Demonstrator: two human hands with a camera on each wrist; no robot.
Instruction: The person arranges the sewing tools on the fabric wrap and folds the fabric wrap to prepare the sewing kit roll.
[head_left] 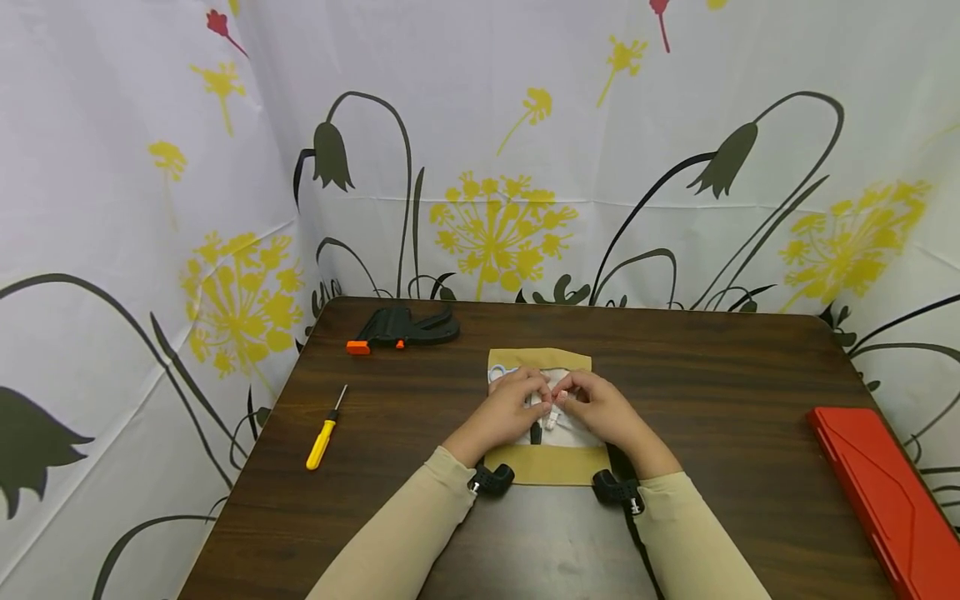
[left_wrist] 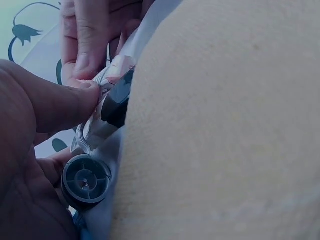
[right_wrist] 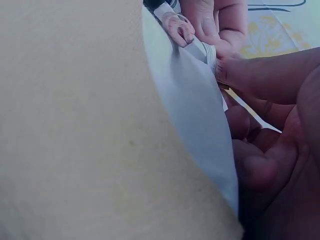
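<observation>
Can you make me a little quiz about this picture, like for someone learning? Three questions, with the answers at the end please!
1. True or false: the yellow screwdriver lies to the left of the left hand.
2. Pick one: the black clamp has some parts coloured a) blue, b) orange, c) purple.
3. Which is nearer the right hand: the tan-banded cloth or the red case?

Key: 1 true; 2 b; 3 the tan-banded cloth.

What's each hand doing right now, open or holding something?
Left hand: closed, pinching a small bundle of white thread-like strands.
Right hand: closed, pinching the same bundle.
</observation>
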